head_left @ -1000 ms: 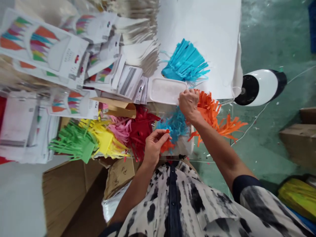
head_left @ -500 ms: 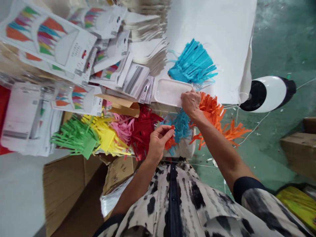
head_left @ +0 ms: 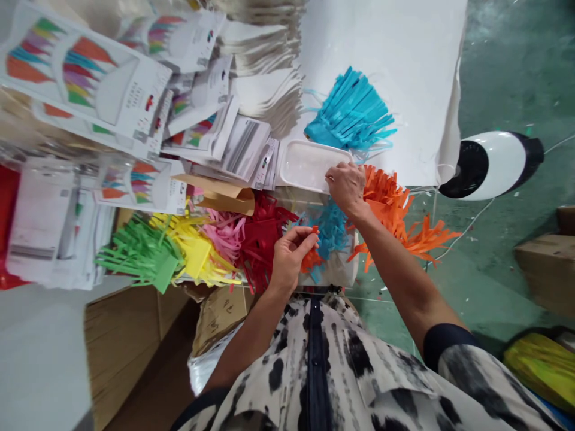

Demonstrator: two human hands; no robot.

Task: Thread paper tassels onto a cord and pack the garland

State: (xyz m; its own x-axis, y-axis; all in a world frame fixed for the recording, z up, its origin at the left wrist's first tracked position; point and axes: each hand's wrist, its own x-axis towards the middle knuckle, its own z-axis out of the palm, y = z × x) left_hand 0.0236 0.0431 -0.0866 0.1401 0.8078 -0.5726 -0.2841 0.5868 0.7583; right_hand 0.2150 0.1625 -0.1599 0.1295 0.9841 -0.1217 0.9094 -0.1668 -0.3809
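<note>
My left hand (head_left: 290, 254) pinches the top of an orange paper tassel (head_left: 309, 261), whose fringe hangs down under the fingers. At the right end of a shallow white tray (head_left: 305, 164), my right hand (head_left: 348, 187) rests with its fingers closed at the rim. What those fingers hold, if anything, is too small to make out. Blue fringe (head_left: 333, 227) lies between the two hands. A pile of orange fringe (head_left: 386, 206) sits just right of my right wrist, and a larger blue fringe bundle (head_left: 353, 114) lies behind the tray.
Dark red (head_left: 265, 233), pink (head_left: 224, 227), yellow (head_left: 200, 251) and green fringe (head_left: 144, 248) line the table's front edge leftward. Packaged cards (head_left: 85, 90) are piled at the left. A black-and-white device (head_left: 492, 164) stands right of the table. An open cardboard box (head_left: 126, 347) is below left.
Both hands keep nearly the same place; the right fingers have shifted very slightly left along the tray's end. The view has turned a little.
</note>
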